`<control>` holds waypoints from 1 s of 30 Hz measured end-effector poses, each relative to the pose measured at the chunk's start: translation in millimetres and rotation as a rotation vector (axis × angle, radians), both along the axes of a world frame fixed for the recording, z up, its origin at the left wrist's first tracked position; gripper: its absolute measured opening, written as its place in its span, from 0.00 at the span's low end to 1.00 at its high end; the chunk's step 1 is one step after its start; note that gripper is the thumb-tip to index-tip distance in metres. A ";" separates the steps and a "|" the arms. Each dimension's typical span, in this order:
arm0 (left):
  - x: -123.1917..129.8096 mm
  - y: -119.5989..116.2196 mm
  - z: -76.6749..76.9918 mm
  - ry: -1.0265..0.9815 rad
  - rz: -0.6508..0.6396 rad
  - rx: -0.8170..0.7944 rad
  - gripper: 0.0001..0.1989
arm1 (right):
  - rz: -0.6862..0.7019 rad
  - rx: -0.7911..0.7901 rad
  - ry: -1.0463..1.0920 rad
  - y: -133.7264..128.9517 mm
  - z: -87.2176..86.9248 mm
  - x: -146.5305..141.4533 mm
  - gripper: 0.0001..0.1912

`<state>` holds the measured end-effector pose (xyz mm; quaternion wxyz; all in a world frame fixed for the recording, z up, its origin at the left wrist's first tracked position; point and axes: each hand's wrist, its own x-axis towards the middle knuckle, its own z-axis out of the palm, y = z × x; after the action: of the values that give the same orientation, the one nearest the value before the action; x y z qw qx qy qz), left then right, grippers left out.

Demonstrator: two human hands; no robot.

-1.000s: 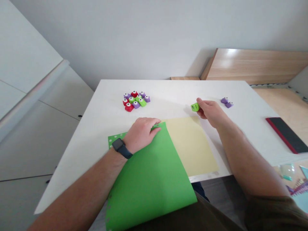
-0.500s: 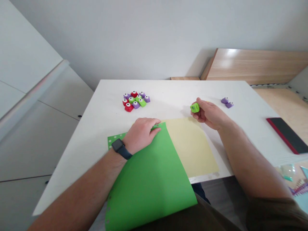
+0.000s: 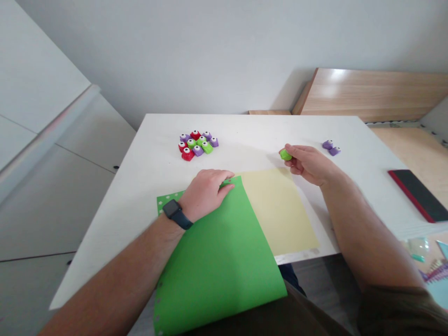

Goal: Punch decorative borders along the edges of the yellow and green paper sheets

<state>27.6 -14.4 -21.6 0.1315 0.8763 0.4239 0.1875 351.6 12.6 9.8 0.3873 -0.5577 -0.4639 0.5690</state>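
My left hand (image 3: 210,191) has its thumb and fingers closed on the top edge of a green sheet of paper (image 3: 224,252). Small star-shaped holes run along the sheet's left and top edges, and its lower part hangs over the table's front edge. Under it lies a pale yellow sheet (image 3: 283,214). Over the table, beyond the yellow sheet's far right corner, my right hand (image 3: 304,161) pinches a small green craft punch (image 3: 285,155) between thumb and fingers. Part of the punch is hidden by the fingers.
Several red, purple and green craft punches (image 3: 198,144) stand clustered at the back left of the white table (image 3: 252,135). Two purple punches (image 3: 331,147) are at the back right. A dark notebook with a red edge (image 3: 418,196) lies at the right.
The green punch has turned in my right hand, so its underside no longer faces me. My left hand and the green sheet have stayed put.
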 end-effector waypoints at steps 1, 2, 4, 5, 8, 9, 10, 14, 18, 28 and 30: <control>0.0 0.0 0.0 0.000 0.000 0.002 0.12 | 0.000 -0.003 -0.010 0.0 -0.4 1.3 0.20; 0.0 0.0 -0.1 0.002 0.000 0.004 0.12 | 0.003 -0.019 -0.023 -0.1 -0.6 2.3 0.20; 0.0 -0.1 -0.3 0.005 0.000 0.005 0.12 | 0.013 -0.064 -0.056 -0.4 -0.4 3.0 0.22; 0.0 -0.1 -0.5 0.006 0.002 0.006 0.12 | 0.018 -0.082 -0.071 -0.6 -0.1 2.7 0.22; -0.1 0.0 -1.2 0.003 0.008 0.003 0.12 | 0.024 -0.099 -0.100 -0.9 1.1 0.4 0.21; -0.2 0.0 -1.2 0.002 0.008 0.001 0.12 | 0.021 -0.097 -0.105 -0.8 1.3 -0.4 0.20; -0.2 0.0 -1.2 0.000 0.006 -0.001 0.12 | 0.015 -0.095 -0.108 -0.5 1.2 -0.9 0.20; 0.0 -0.2 -0.7 -0.002 0.003 0.005 0.12 | -0.042 -0.070 -0.134 2.9 -2.6 0.5 0.17; -0.1 -0.2 -0.8 0.001 -0.001 0.010 0.12 | -0.072 -0.067 -0.160 7.1 -9.3 4.9 0.17; -0.2 -0.3 -1.1 0.000 0.006 0.007 0.12 | -0.097 0.006 -0.211 6.6 -10.0 1.1 0.16; -0.1 -0.2 -1.1 0.004 0.007 0.008 0.12 | -0.091 0.001 -0.195 6.7 -9.9 1.5 0.16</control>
<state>27.5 -14.6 -22.7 0.1267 0.8756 0.4267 0.1878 353.1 19.3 -0.1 0.3660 -0.6306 -0.4739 0.4938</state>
